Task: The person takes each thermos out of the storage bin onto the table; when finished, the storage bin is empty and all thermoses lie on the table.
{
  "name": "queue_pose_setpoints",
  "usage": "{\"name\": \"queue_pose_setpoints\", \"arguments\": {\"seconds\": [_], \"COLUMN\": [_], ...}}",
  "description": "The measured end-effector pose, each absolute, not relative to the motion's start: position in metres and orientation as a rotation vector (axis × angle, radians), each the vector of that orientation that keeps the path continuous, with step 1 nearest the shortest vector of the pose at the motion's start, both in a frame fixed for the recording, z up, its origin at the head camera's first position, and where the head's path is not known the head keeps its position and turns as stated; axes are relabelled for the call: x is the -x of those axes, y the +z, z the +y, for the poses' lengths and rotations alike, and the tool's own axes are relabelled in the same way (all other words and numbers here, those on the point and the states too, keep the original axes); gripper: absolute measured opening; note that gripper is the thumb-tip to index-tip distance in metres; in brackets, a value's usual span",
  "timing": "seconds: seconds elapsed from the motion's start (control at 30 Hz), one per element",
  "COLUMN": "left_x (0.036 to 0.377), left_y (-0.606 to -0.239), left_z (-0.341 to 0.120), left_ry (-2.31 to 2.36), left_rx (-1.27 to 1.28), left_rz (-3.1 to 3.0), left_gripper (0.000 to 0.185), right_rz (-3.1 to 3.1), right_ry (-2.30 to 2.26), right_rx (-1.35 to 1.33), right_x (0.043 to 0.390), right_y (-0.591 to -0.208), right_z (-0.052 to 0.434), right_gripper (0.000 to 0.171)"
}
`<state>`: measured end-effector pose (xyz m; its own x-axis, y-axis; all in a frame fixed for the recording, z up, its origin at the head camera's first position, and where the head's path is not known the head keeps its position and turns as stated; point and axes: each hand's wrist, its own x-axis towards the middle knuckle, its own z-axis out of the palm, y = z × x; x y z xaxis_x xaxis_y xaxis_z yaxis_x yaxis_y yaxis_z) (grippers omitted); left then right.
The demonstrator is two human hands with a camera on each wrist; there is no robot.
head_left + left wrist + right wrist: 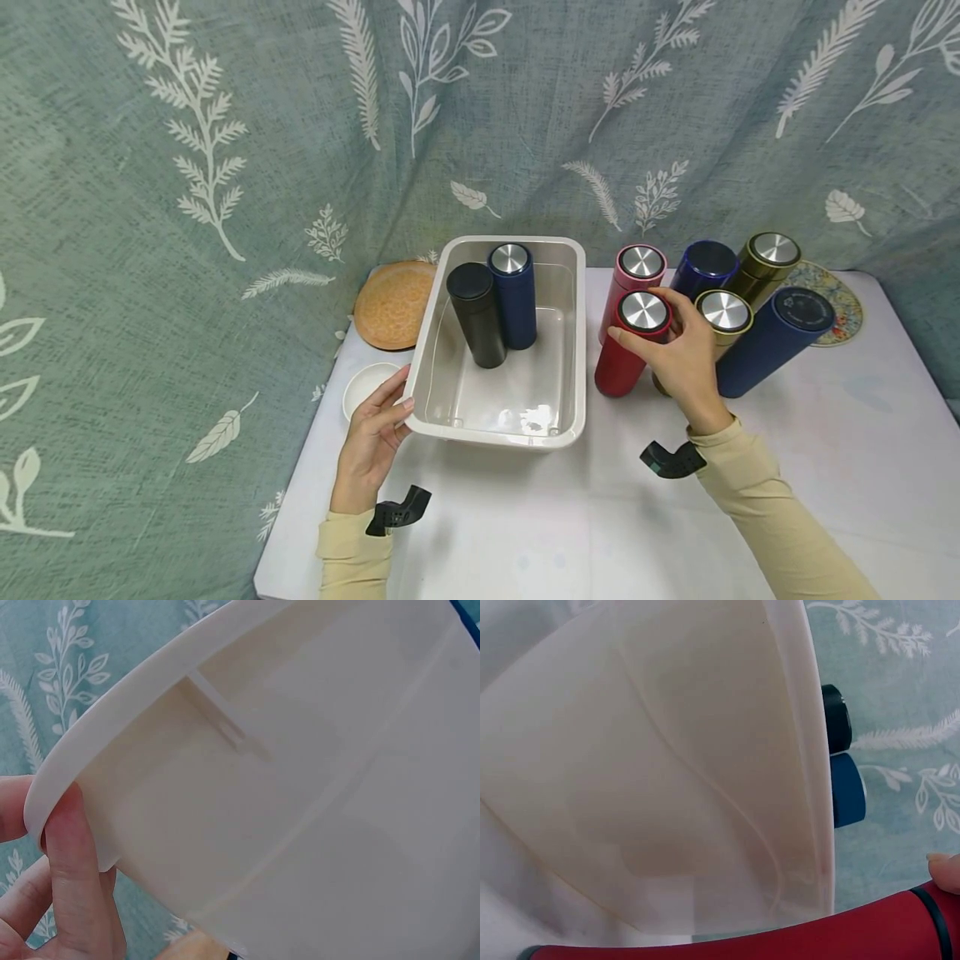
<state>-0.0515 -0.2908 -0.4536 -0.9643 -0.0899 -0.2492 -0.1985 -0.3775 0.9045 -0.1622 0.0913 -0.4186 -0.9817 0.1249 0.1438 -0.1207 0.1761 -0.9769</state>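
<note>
A white plastic bin (480,429) stands mid-table with a black thermos (480,325) and a dark blue thermos (517,300) upright inside. My left hand (375,433) pinches the bin's near left corner rim, thumb on one side and fingers on the other, as the left wrist view also shows. To the right of the bin, my right hand (678,354) grips a red thermos (622,362) around its top, below the silver lid. In the right wrist view the red thermos (780,937) crosses the bottom, beside the bin's outer wall (667,787).
Around the right hand stand a pink thermos (615,283), a shiny blue one (701,267), an olive one (765,262), a gold one (723,321) and a tall navy one (776,342). A wooden round board (390,304) and a white dish (365,387) lie left; a patterned round mat (843,312) lies right.
</note>
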Motion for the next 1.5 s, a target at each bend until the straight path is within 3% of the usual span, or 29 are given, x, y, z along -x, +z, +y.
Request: {"name": "queue_pose_setpoints", "arguments": {"seconds": [1.03, 1.5], "left_x": [0.0521, 0.0521], "left_y": [-0.4545, -0.4541], "left_z": [-0.2906, -0.2904], "left_ry": [2.52, 2.527], "left_rx": [0.395, 0.408], "left_rz": [1.717, 1.742], "left_gripper": [0.062, 0.056], "right_rz": [-2.291, -2.352], "right_ry": [1.834, 1.8], "right_rx": [-0.003, -0.032], "right_x": [0.1632, 0.1602], "right_y": [-0.429, -0.426], "right_z": [0.0935, 0.0929], "right_gripper": [0.068, 0.078]}}
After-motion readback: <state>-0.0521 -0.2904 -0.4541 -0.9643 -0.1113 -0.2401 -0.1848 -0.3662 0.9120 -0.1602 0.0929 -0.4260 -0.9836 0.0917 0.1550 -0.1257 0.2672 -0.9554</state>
